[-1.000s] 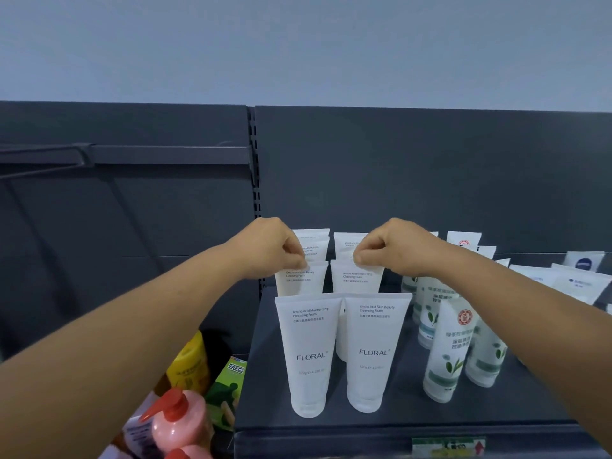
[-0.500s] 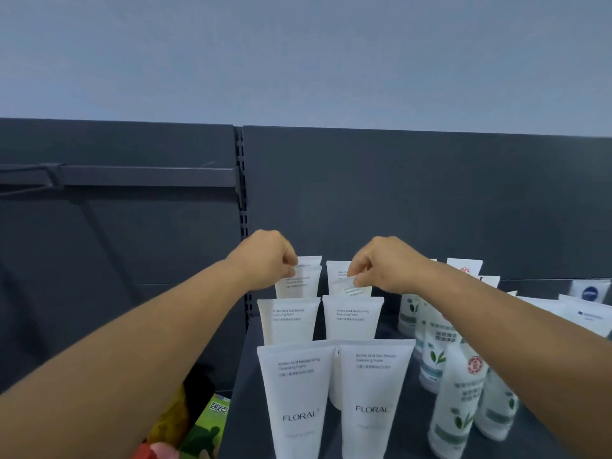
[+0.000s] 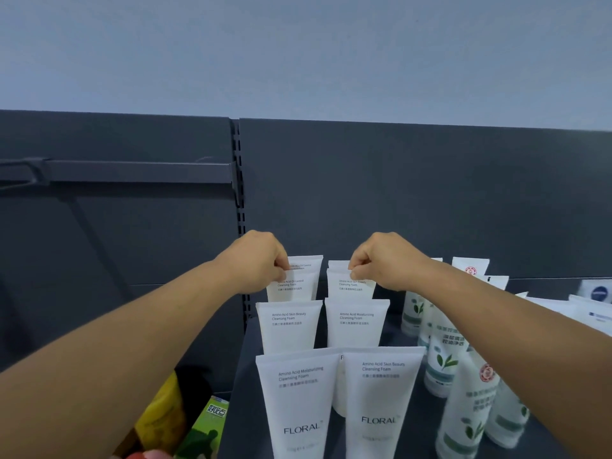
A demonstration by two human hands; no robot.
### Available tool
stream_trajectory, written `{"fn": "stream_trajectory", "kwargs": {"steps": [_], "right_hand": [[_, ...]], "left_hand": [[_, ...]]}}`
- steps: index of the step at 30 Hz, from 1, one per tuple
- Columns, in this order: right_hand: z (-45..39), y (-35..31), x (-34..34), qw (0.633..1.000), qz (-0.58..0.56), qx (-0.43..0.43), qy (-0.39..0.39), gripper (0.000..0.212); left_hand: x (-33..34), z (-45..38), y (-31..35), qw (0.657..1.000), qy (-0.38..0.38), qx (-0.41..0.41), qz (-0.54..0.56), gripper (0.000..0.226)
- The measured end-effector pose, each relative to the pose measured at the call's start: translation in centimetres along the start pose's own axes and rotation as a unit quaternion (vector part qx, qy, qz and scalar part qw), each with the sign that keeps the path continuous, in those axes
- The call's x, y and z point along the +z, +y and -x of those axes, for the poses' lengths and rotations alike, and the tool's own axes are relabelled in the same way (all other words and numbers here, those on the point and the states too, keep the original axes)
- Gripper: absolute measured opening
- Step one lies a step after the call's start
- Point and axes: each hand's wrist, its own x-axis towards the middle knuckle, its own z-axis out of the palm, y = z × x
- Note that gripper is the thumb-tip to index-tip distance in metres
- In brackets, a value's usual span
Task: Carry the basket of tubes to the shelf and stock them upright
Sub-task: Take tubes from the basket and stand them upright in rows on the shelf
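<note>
Matt white plastic tubes point(image 3: 384, 399), dk matt shelf point(image 3: 241, 409)

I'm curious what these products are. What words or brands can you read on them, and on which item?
"FLORAL", "Amino Acid Moisturizing Cleansing Foam": front left tube.
"FLORAL", "Amino Acid Skin Beauty Cleansing Foam": front right tube.
"Amino Acid Skin Beauty Cleansing Foam": second-row left tube.
"Amino Acid Moisturizing Cleansing Foam": second-row right tube.
"Amino Acid Oil Control Cleansing Foam": tube pinched by the left hand.
Chinese print on the green-leaf tubes and the green box: too blurred to read.

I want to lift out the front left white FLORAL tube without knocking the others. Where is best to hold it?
Probably pinch the flat crimped top edge of the front left white FLORAL tube from above: it stands cap down, wide seam up, its right edge touching the front right white FLORAL tube.
</note>
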Motion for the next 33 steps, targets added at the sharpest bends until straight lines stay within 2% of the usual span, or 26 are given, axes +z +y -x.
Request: {"fn": "stream_trajectory", "kwargs": {"steps": [9,12,15,17,21,27,33], "right_hand": [[-0.2,-0.3,0.0,1.0,-0.002,-0.01,-0.01,0.01],[-0.1,-0.2,-0.6,0.999,-0.04,0.003,-0.023,0.01],[-0.4,0.3,-1.6,0.995,-0.094,0.029,0.021,0.012],[-1.1,0.7,-1.9,0.995,-0.085,0.04,0.044,0.014],[-2.4,1.0,-1.1,0.998,-0.052,0.039,0.008,0.019],[-4.1,0.8,0.0,1.0,-0.007,0.019,0.002,0.01],[-5.0,1.0,0.4,1.0,-0.001,0.016,0.023,0.012]], "left_hand": [[-0.2,0.2,-0.4,1.0,0.001,0.002,0.011,0.017],[-0.7,0.1,-0.4,0.999,0.001,-0.002,0.032,0.014],[-1.1,-0.4,-0.6,0.997,0.047,-0.009,0.06,0.016],[-1.2,-1.1,-0.7,0.997,0.061,-0.012,0.048,0.016],[-0.6,-2.5,-0.8,0.998,0.045,-0.017,0.031,0.015],[0.6,-4.3,-1.0,1.0,0.011,-0.018,0.008,0.016],[1.1,-4.9,-1.4,0.999,0.036,-0.022,0.007,0.013]]}}
